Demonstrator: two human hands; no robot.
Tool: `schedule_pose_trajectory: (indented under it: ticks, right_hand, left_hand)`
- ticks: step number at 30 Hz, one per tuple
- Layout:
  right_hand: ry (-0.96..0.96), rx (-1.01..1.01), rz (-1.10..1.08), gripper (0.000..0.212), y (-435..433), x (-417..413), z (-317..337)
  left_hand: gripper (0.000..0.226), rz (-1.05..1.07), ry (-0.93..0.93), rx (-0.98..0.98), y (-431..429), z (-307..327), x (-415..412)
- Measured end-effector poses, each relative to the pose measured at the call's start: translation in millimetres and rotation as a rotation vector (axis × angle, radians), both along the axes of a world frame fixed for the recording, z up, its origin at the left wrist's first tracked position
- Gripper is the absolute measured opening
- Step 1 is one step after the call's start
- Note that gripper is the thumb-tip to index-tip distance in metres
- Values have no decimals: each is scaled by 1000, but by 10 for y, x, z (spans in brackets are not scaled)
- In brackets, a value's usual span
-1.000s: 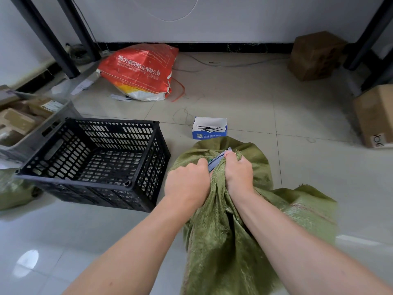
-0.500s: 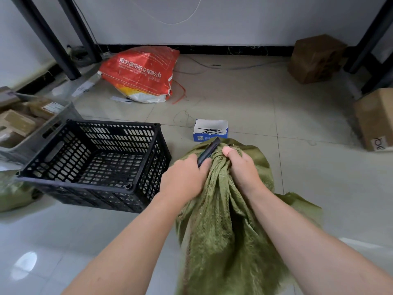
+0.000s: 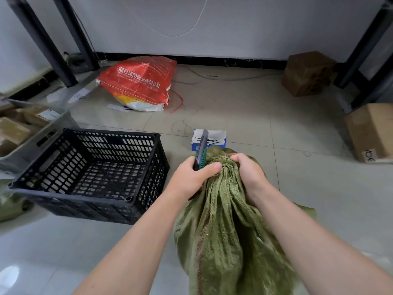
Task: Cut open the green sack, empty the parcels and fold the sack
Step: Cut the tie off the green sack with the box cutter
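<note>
A green woven sack [image 3: 225, 237] stands bunched on the tiled floor in front of me, its gathered neck at the top. My left hand [image 3: 189, 179] grips the left side of the neck and also holds a dark utility knife [image 3: 201, 151] that points up and away. My right hand [image 3: 251, 177] clutches the right side of the neck. Whatever the sack contains is hidden.
A black plastic crate [image 3: 89, 171] sits to the left of the sack. A small blue and white box [image 3: 209, 139] lies just beyond it. A red sack [image 3: 138, 84] lies farther back, cardboard boxes [image 3: 372, 133] at right, a grey bin of parcels [image 3: 25, 133] far left.
The sack has been drawn up taller and narrower. The knife in my left hand has swung from lying across the neck to pointing upward.
</note>
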State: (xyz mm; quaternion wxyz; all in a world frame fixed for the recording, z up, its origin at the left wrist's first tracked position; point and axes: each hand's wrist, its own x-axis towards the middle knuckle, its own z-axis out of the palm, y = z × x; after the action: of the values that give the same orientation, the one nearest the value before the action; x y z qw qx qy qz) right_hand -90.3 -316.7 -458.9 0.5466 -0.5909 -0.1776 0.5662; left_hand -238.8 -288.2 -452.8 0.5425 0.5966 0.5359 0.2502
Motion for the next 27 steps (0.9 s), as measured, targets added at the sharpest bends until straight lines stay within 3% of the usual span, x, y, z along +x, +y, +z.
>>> schedule_pose_trajectory:
  ticks: [6,11,15,20,27]
  right_hand:
    - [-294,-89,142,17,191,143,94]
    - [-502,-144,251,9,358,214,164]
    - [-447,-233,307,8,494,169,399]
    - [-239,-247,137,16,819,166,438]
    - [-311,-175,5,13,1298,526,-83]
  left_hand:
    - [43,-106,111,77,178,-146,-31]
    - [47,-175,74,25,387,-149,-84]
    - [44,-188,5,-57,489,-153,-168]
    - [33,-220,45,-85,664,-182,-254]
    - [45,-220,214,-23,890,-282,-35]
